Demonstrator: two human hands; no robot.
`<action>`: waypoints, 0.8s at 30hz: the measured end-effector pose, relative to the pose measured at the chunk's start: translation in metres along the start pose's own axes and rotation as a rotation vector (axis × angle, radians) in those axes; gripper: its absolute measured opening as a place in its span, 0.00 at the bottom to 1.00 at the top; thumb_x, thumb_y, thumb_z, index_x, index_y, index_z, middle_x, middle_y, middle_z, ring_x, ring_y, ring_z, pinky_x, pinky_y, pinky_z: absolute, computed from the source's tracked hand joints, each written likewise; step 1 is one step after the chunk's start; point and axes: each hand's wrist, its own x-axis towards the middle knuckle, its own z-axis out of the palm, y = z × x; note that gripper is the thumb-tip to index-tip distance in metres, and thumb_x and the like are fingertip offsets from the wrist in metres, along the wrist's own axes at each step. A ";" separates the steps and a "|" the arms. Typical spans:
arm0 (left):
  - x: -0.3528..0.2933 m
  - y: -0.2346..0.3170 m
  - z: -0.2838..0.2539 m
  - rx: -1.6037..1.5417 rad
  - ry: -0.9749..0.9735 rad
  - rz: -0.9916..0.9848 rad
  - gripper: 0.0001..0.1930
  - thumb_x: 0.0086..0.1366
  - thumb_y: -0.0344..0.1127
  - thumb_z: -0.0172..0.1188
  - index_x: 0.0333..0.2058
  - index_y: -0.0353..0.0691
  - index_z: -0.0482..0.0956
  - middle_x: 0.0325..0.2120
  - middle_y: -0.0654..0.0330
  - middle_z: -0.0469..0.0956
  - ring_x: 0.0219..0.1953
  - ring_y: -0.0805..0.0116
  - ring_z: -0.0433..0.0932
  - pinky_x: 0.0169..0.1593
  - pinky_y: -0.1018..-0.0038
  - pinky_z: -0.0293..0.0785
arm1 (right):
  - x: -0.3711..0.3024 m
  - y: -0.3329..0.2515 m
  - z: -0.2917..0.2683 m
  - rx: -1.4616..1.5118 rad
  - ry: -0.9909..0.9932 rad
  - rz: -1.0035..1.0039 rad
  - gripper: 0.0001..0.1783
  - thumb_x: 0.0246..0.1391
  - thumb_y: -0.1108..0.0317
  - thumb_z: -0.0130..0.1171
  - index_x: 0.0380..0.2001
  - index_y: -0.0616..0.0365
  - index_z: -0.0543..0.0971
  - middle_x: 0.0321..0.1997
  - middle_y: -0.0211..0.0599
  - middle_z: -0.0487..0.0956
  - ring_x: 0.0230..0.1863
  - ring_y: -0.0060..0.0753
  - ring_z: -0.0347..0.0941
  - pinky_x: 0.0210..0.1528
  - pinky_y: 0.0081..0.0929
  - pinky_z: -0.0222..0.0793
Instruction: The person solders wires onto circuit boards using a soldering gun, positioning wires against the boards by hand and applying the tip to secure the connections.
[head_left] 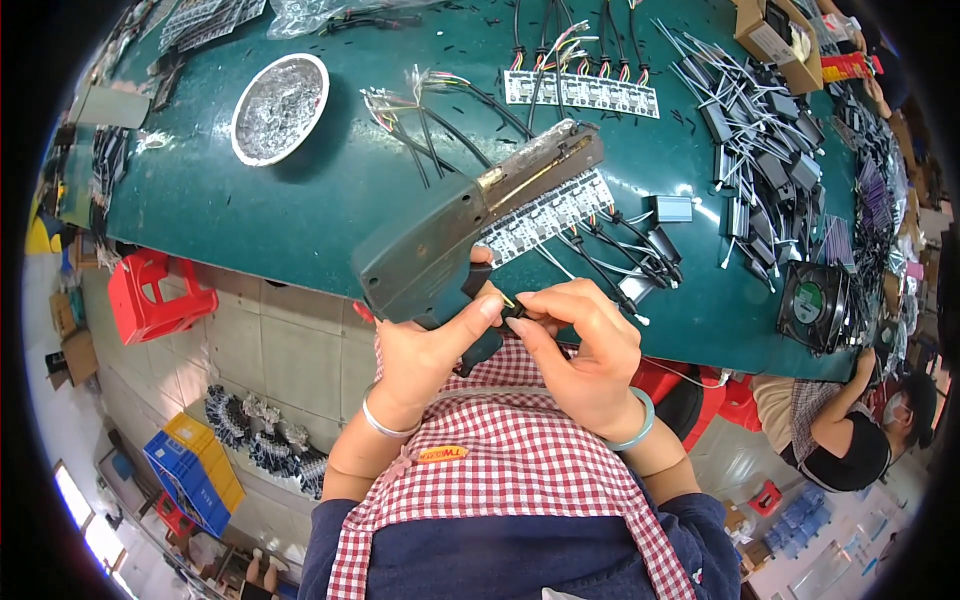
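Note:
My left hand (425, 350) is closed round the grip of a dark green pistol-shaped power tool (420, 245) with a long, worn metal nose. Its thumb crosses the grip, and most of its fingers are hidden by the tool body. Just right of that thumb, my right hand (590, 335) pinches a thin black cable end with a yellowish wire (513, 301). Both hands nearly meet there. Under the tool's nose lies a white circuit board strip (550, 215), and black and white leads (625, 250) trail off its right side.
On the green table (210, 215) stand a white bowl (238, 130) of silvery material, another wired board strip (580, 93), a pile of grey housings with leads (765, 150), and a black fan (812, 305). A red stool (160, 295) stands left; a co-worker (850, 440) is at right.

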 end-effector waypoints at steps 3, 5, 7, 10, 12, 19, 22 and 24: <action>-0.001 -0.003 0.000 0.001 0.040 -0.040 0.24 0.54 0.20 0.68 0.50 0.29 0.74 0.44 0.50 0.77 0.34 0.68 0.79 0.36 0.72 0.77 | -0.003 0.001 0.000 0.118 -0.006 0.125 0.15 0.46 0.84 0.68 0.40 0.64 0.81 0.34 0.41 0.80 0.31 0.27 0.78 0.27 0.20 0.73; -0.003 -0.006 0.000 0.017 0.043 -0.033 0.24 0.54 0.20 0.67 0.51 0.29 0.73 0.45 0.50 0.77 0.35 0.68 0.79 0.37 0.71 0.77 | -0.005 0.004 0.002 0.198 -0.001 0.190 0.15 0.48 0.83 0.68 0.41 0.65 0.81 0.36 0.41 0.80 0.32 0.25 0.79 0.28 0.18 0.75; -0.003 -0.007 0.002 0.031 0.046 -0.026 0.24 0.54 0.19 0.66 0.51 0.29 0.73 0.45 0.50 0.77 0.35 0.67 0.79 0.37 0.71 0.78 | -0.006 0.005 0.001 0.203 -0.004 0.213 0.15 0.48 0.83 0.67 0.41 0.65 0.81 0.36 0.41 0.80 0.32 0.26 0.79 0.29 0.18 0.75; 0.000 -0.004 0.003 -0.027 0.065 -0.042 0.25 0.54 0.19 0.66 0.52 0.28 0.73 0.45 0.49 0.77 0.36 0.67 0.80 0.37 0.71 0.78 | -0.004 0.004 -0.002 0.160 -0.032 0.194 0.14 0.49 0.82 0.67 0.41 0.65 0.81 0.36 0.41 0.80 0.32 0.27 0.79 0.29 0.20 0.76; 0.001 -0.003 -0.001 0.028 0.050 -0.099 0.25 0.54 0.18 0.66 0.52 0.28 0.72 0.45 0.49 0.78 0.35 0.67 0.80 0.38 0.71 0.79 | -0.003 0.003 -0.004 0.109 -0.055 0.155 0.13 0.49 0.82 0.67 0.40 0.65 0.81 0.36 0.41 0.80 0.33 0.28 0.79 0.30 0.21 0.76; -0.001 -0.007 -0.008 0.127 -0.038 0.045 0.27 0.53 0.15 0.64 0.54 0.28 0.71 0.46 0.49 0.78 0.36 0.69 0.80 0.38 0.73 0.78 | -0.005 0.004 -0.001 0.040 -0.085 0.102 0.16 0.46 0.85 0.67 0.40 0.66 0.81 0.35 0.42 0.81 0.31 0.29 0.78 0.30 0.21 0.74; -0.002 -0.011 -0.008 0.291 -0.063 0.109 0.27 0.53 0.14 0.63 0.54 0.29 0.71 0.47 0.50 0.78 0.37 0.70 0.79 0.40 0.74 0.77 | -0.005 0.008 0.002 -0.044 -0.030 0.006 0.17 0.43 0.86 0.68 0.39 0.66 0.81 0.33 0.41 0.81 0.29 0.32 0.77 0.28 0.24 0.72; -0.003 -0.013 -0.002 0.190 -0.004 0.083 0.24 0.56 0.17 0.63 0.53 0.30 0.74 0.46 0.56 0.79 0.39 0.74 0.80 0.44 0.76 0.78 | -0.007 0.012 0.006 -0.168 0.063 -0.138 0.18 0.40 0.87 0.69 0.37 0.66 0.80 0.30 0.41 0.79 0.27 0.35 0.76 0.27 0.26 0.71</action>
